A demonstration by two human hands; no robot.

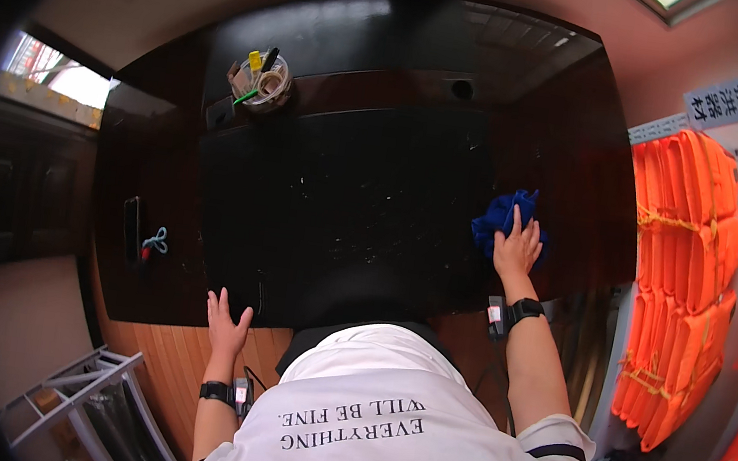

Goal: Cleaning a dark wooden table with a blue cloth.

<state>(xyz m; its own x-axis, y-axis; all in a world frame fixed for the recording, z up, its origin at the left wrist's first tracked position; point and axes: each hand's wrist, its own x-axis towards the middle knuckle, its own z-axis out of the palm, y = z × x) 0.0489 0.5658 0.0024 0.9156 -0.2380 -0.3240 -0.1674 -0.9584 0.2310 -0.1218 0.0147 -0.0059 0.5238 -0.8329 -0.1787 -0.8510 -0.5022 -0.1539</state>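
Note:
A crumpled blue cloth (pixel 515 214) lies on the dark table toward its right side. My right hand (pixel 516 245) rests on top of it, fingers stretched out and slightly apart; part of the cloth is hidden beneath. At the table's front edge on the left, my left hand (pixel 228 324) is open and empty, its fingers spread. Beyond that hand, a black phone-like object (pixel 131 225) and a light-blue looped cord (pixel 157 241) with a red end lie on the tabletop.
The glossy dark table (pixel 350 163) carries small pale specks. A clear round container (pixel 268 87) holding pens and other items stands at the far left. Stacked orange life vests (pixel 680 272) fill a shelf at right. A grey metal rack (pixel 95 400) stands on the floor at lower left.

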